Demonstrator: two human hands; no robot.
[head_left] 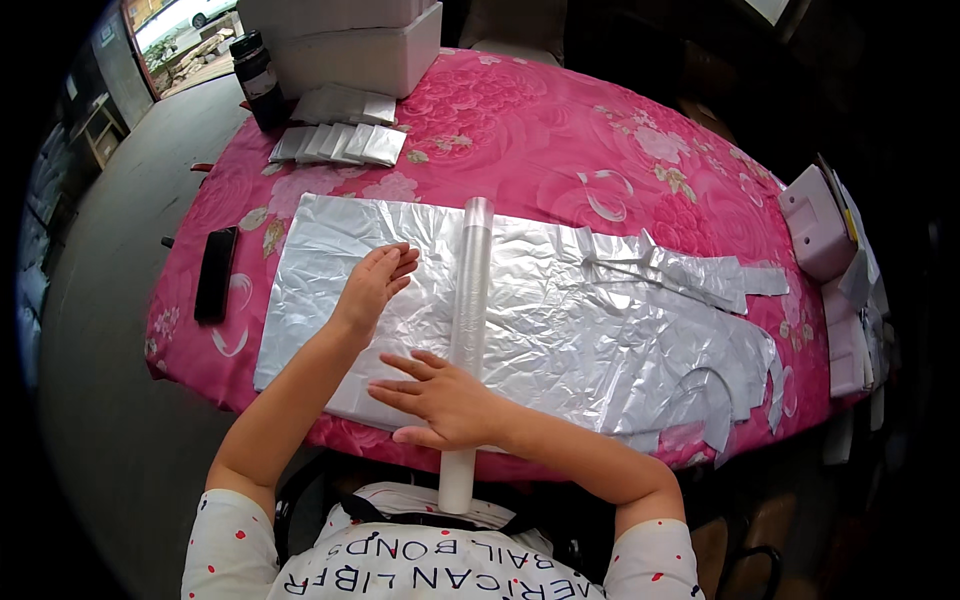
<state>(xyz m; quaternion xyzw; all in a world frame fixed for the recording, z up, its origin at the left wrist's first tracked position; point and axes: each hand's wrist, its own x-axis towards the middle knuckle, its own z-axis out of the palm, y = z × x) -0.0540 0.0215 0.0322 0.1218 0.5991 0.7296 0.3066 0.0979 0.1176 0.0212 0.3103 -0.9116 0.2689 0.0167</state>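
Observation:
A stack of silver plastic bags (550,330), wrinkled and with cut handle strips at its right end, lies flat across the pink table. Over it, pointing toward me, rests a long whitish tube (470,290) that looks wrapped in clear film; its near end sticks out past the table edge. My left hand (383,277) is over the bags to the left of the tube, fingers stretched out and holding nothing. Nearer to me, my right hand (440,400) reaches across the tube with its fingers spread, also without anything in it. Whether its palm touches the tube, I cannot tell.
A black phone (215,275) lies at the left edge. Folded silver packets (340,143) sit at the far left beside a dark bottle (257,80) and a white foam box (345,50). Pale foam boxes (815,220) stand at the right end of the flowered tablecloth (520,120).

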